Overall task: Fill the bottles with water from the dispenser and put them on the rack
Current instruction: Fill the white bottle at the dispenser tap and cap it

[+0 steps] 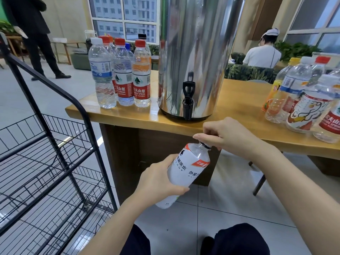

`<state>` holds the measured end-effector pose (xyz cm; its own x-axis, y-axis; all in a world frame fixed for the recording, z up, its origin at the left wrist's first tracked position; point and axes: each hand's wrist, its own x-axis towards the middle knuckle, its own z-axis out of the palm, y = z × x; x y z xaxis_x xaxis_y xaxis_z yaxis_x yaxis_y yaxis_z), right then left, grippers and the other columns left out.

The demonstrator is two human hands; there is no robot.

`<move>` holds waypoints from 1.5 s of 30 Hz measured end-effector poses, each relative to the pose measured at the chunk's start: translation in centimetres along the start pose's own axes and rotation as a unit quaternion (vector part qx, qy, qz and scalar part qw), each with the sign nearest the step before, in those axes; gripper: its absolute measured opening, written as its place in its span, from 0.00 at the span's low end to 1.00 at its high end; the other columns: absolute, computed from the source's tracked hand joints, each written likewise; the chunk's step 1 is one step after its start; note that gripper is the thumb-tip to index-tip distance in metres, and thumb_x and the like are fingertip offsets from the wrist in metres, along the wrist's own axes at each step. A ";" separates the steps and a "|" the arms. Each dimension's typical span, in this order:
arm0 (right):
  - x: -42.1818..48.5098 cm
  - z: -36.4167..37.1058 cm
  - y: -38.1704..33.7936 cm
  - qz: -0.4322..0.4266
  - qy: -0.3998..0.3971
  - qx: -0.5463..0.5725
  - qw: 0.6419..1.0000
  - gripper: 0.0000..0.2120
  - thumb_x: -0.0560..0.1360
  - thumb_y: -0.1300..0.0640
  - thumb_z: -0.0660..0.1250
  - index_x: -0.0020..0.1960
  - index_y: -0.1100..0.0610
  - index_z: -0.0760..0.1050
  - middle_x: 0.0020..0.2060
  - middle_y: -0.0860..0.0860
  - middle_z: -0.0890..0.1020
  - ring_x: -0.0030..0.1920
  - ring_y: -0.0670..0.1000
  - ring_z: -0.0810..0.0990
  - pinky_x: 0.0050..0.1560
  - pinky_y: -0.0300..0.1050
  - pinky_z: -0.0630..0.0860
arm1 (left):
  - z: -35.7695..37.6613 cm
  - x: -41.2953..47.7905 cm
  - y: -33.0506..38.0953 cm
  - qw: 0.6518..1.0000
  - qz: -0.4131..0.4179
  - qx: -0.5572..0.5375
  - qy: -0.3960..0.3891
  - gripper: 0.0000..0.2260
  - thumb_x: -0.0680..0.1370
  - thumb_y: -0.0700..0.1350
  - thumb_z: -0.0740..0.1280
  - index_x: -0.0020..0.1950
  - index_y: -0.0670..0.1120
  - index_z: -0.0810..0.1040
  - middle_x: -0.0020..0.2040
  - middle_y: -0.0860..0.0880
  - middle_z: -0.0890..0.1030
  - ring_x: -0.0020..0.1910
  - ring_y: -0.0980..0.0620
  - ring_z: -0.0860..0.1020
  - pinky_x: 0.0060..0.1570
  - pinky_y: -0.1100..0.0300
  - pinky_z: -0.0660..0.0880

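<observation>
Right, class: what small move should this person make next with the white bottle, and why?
Probably finish twisting the cap: the right hand pinches the top of the white bottle while the left hand grips its body. The bottle is tilted, below the table edge and not under the tap. Whether the cap is coming off or going on is hidden.

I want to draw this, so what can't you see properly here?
- Head view: the top of the white bottle, under the right hand.
- Head view: its water level, behind the opaque label and the left hand.
- Head view: the rack, cut off by the left and bottom edges.
</observation>
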<state>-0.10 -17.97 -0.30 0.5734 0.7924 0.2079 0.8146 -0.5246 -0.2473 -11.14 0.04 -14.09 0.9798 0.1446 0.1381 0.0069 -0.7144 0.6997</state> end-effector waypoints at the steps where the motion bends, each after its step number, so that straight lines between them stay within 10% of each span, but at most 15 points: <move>1: 0.0 0.1 -0.1 -0.007 0.015 0.000 1.000 0.25 0.69 0.31 0.56 0.38 0.53 0.74 0.28 0.47 0.79 0.29 0.45 0.75 0.34 0.43 0.73 | 0.1 -0.1 0.0 1.000 -0.002 -0.011 -0.001 0.34 0.63 0.63 0.75 0.64 0.67 0.64 0.54 0.63 0.79 0.50 0.61 0.78 0.50 0.55 0.80; 5: -0.1 -0.2 0.6 -0.033 -0.020 0.146 0.989 0.07 0.76 0.48 0.65 0.51 0.48 0.78 0.41 0.41 0.81 0.42 0.42 0.78 0.41 0.31 0.72 | -0.1 -0.3 -0.2 0.998 -0.012 -0.059 0.005 0.35 0.61 0.64 0.75 0.66 0.66 0.66 0.55 0.64 0.79 0.53 0.60 0.79 0.52 0.53 0.80; 10: -0.5 -1.7 1.6 -0.068 0.036 0.252 0.965 0.16 0.74 0.66 0.70 0.61 0.58 0.77 0.54 0.49 0.83 0.56 0.45 0.80 0.56 0.35 0.75 | -1.3 -0.5 -0.2 0.998 -0.006 -0.052 0.020 0.35 0.63 0.60 0.78 0.66 0.65 0.67 0.55 0.64 0.79 0.53 0.61 0.78 0.51 0.57 0.79; 23: 0.1 -2.2 1.1 -0.115 -0.001 0.201 0.973 0.17 0.68 0.71 0.73 0.56 0.61 0.81 0.51 0.53 0.83 0.52 0.46 0.82 0.53 0.36 0.78 | -1.6 -0.5 0.0 1.000 -0.006 -0.020 0.014 0.33 0.65 0.59 0.78 0.66 0.65 0.66 0.54 0.64 0.78 0.51 0.61 0.77 0.49 0.62 0.77; 34: 0.4 -1.7 0.6 -0.060 -0.032 0.155 0.986 0.16 0.69 0.50 0.71 0.54 0.56 0.83 0.43 0.46 0.83 0.44 0.42 0.82 0.45 0.31 0.76 | -1.4 -0.5 -0.3 1.000 -0.003 -0.001 0.020 0.33 0.65 0.60 0.77 0.65 0.65 0.65 0.53 0.64 0.78 0.50 0.62 0.77 0.47 0.62 0.77; 41: 0.8 -0.3 -0.4 -0.090 0.070 -0.244 0.963 0.45 0.70 0.27 0.25 0.38 0.50 0.75 0.33 0.46 0.76 0.33 0.44 0.73 0.28 0.38 0.59 | -0.8 -0.6 -0.4 0.999 0.008 -0.038 0.010 0.33 0.63 0.62 0.76 0.64 0.67 0.66 0.54 0.65 0.79 0.51 0.62 0.78 0.50 0.57 0.80; 45: 1.0 -0.6 -0.9 -0.152 0.070 -0.182 0.969 0.30 0.77 0.34 0.37 0.46 0.49 0.73 0.38 0.43 0.75 0.35 0.45 0.74 0.27 0.36 0.59 | -1.5 -0.4 -0.8 0.996 0.009 -0.087 -0.010 0.32 0.62 0.60 0.77 0.63 0.67 0.68 0.54 0.65 0.79 0.53 0.61 0.79 0.52 0.52 0.80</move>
<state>-0.18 -16.93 0.69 0.2883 0.8905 0.3519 0.9097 -0.3694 0.1897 -11.84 1.60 -13.61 0.9833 0.1176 0.1388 -0.0440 -0.5865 0.8088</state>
